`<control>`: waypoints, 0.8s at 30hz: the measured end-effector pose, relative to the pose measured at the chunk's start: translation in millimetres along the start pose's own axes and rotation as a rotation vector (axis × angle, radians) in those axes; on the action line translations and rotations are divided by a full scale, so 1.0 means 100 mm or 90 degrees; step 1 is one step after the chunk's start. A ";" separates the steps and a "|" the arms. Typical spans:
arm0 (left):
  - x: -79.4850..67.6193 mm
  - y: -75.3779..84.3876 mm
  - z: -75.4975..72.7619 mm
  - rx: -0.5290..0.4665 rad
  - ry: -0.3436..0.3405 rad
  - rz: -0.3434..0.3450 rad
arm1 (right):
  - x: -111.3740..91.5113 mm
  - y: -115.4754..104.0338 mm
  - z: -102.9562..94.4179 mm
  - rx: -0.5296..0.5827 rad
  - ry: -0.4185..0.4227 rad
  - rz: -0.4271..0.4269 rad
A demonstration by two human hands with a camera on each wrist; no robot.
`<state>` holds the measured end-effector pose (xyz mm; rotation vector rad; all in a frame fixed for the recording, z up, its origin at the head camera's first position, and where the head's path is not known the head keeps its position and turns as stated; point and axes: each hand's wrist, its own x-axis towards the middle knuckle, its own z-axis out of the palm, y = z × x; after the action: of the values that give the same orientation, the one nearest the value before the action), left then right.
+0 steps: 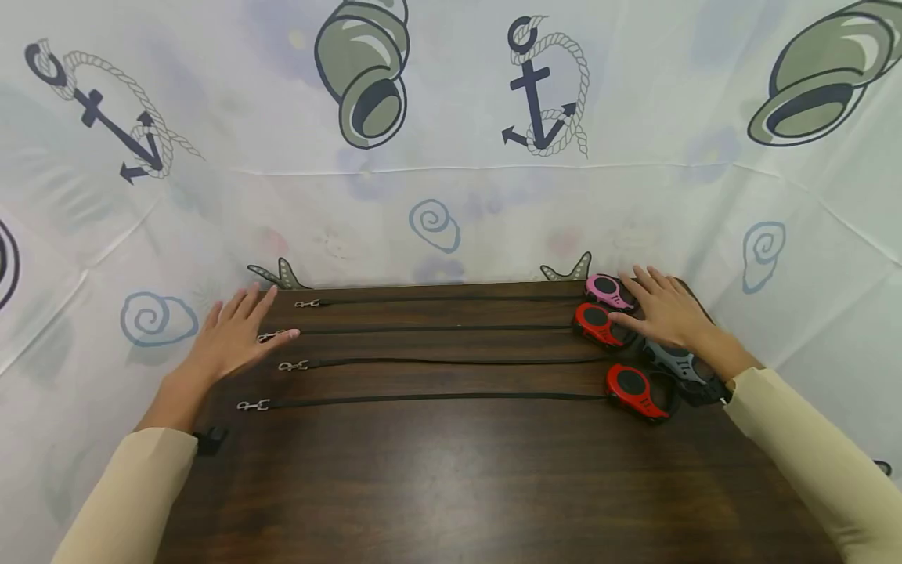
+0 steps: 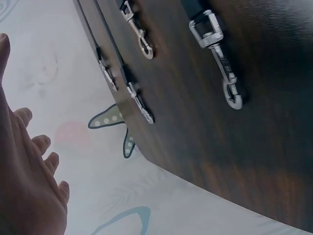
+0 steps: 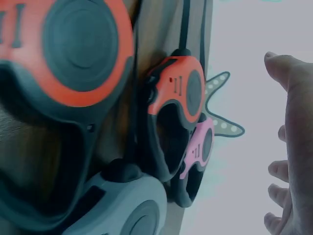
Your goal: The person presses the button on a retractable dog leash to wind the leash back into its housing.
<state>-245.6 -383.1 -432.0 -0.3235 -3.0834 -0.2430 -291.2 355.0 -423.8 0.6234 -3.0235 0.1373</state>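
Note:
Four retractable dog leashes lie on the dark table with their black straps drawn out leftward in rows. At the right are a pink leash (image 1: 604,288), a red leash (image 1: 592,315), a grey leash (image 1: 672,360) and a nearer red leash (image 1: 629,382). Each strap ends at the left in a metal snap hook (image 1: 254,405), also seen close in the left wrist view. My left hand (image 1: 229,341), fingers spread, is near the hooks and overlaps one in the head view. Beside the pink leash, my right hand (image 1: 665,309) is spread and empty, partly covering the grey one.
A pale cloth (image 1: 465,117) printed with anchors and shells hangs behind the table and along both sides. The wooden table (image 1: 437,486) stretches toward me in front of the nearest strap.

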 end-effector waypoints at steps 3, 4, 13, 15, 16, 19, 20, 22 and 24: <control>-0.06 0.01 0.01 0.000 0.009 0.014 | -0.05 0.01 0.02 0.000 0.004 -0.007; -0.09 0.02 0.02 0.001 0.012 0.020 | -0.07 0.01 0.03 0.000 0.005 -0.010; -0.29 0.04 0.14 -0.008 0.046 0.068 | -0.29 -0.01 0.08 0.007 0.008 -0.025; -0.34 0.03 0.18 -0.008 0.062 0.082 | -0.34 -0.01 0.09 0.009 0.013 -0.030; -0.36 0.02 0.21 -0.006 0.073 0.091 | -0.36 -0.02 0.09 0.007 0.016 -0.033; -0.42 0.00 0.26 -0.016 0.101 0.116 | -0.42 -0.04 0.10 0.002 0.032 -0.045; -0.44 -0.01 0.28 -0.021 0.108 0.124 | -0.44 -0.04 0.10 -0.002 0.034 -0.050; -0.48 -0.01 0.31 -0.038 0.124 0.140 | -0.48 -0.05 0.10 -0.008 0.035 -0.058; -0.52 0.01 0.33 -0.059 0.137 0.155 | -0.52 -0.04 0.10 -0.014 0.036 -0.067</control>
<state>-195.0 -387.6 -467.1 -0.6273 -2.7933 -0.3849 -242.0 370.8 -437.3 0.7618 -2.9260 0.1150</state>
